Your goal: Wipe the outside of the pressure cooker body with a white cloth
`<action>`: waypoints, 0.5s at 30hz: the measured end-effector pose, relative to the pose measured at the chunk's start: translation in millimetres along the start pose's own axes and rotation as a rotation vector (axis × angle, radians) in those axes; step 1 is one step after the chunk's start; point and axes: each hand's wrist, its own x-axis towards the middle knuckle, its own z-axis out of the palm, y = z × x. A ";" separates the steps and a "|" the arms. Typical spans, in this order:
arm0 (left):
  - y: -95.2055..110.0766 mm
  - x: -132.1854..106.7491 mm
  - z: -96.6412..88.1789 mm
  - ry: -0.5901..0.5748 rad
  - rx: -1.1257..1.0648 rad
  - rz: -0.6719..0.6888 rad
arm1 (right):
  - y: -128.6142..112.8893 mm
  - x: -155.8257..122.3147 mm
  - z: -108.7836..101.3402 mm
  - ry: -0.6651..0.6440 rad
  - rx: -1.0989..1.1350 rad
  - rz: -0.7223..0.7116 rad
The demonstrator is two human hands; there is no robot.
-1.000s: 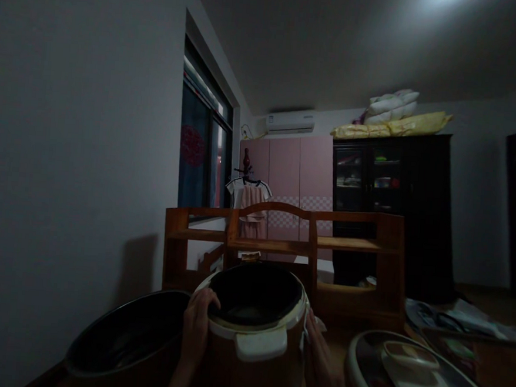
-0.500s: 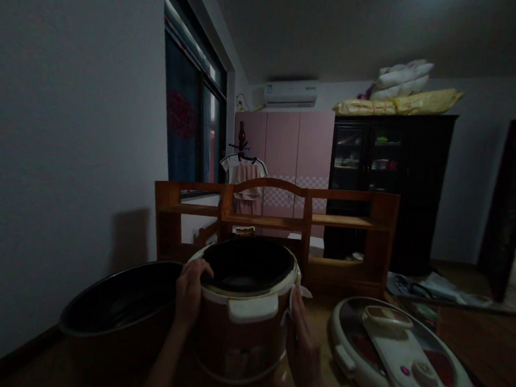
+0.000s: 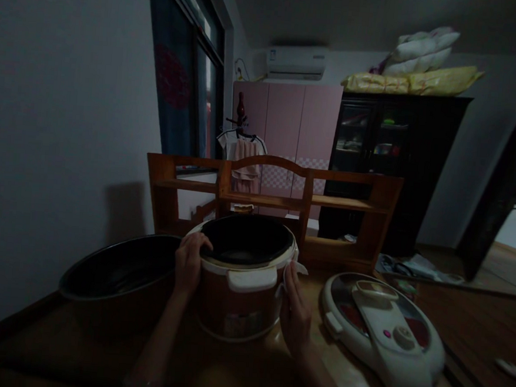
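Observation:
A brown and cream electric cooker body [image 3: 212, 308] stands upright on the table, its lid off and its inside dark. A white handle [image 3: 252, 280] projects from its near side. My left hand [image 3: 188, 262] is closed over the rim at the left, fingers hooked over the edge. On the right side, my right hand [image 3: 294, 314] presses a white cloth or tissue [image 3: 299, 268] against the cooker's wall just under the rim. The fingers lie together over the cloth, so part of it is hidden.
To the left, against the wall, sits a wide dark pot [image 3: 112, 310]. The cooker's cream lid [image 3: 391, 344] lies on the table [image 3: 343, 364] to the right. Behind the cooker rises a wooden shelf unit [image 3: 266, 201].
My view has tilted down, so the scene sits higher in the picture. Both hands keep their places on the cooker, the right one with the cloth against its side.

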 end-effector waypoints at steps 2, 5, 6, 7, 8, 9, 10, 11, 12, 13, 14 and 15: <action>-0.7 0.1 1.0 0.013 -0.006 0.006 | 0.3 -0.3 1.8 0.010 0.012 0.034; -2.0 0.0 2.4 0.014 -0.015 0.024 | 4.9 2.1 5.0 0.049 0.030 0.169; -2.3 0.0 2.7 0.016 -0.016 0.026 | 6.4 2.9 5.5 0.055 0.032 0.206; -2.4 0.0 2.8 0.019 -0.015 0.024 | 7.4 3.4 5.5 0.054 0.032 0.229; -2.3 0.0 2.9 0.026 -0.013 0.020 | 7.6 3.3 5.2 0.054 0.030 0.226; -2.1 0.0 2.8 0.031 -0.010 0.016 | 7.0 2.7 4.6 0.054 0.027 0.198; -1.7 0.0 2.6 0.033 -0.008 0.015 | 5.7 1.8 4.0 0.050 0.024 0.157; -1.2 0.0 2.3 0.032 -0.006 0.016 | 4.0 0.7 3.5 0.046 0.019 0.112; -0.8 -0.1 1.9 0.027 -0.005 0.018 | 2.3 -0.3 3.2 0.041 0.013 0.074; -0.4 -0.2 1.6 0.018 -0.004 0.019 | 1.0 -1.0 3.1 0.033 0.007 0.047; -0.1 -0.2 1.2 0.011 -0.004 0.019 | 0.3 -1.3 3.4 0.027 0.002 0.034; 0.0 -0.3 0.9 0.005 -0.005 0.019 | 0.5 -0.9 3.9 0.026 -0.001 0.041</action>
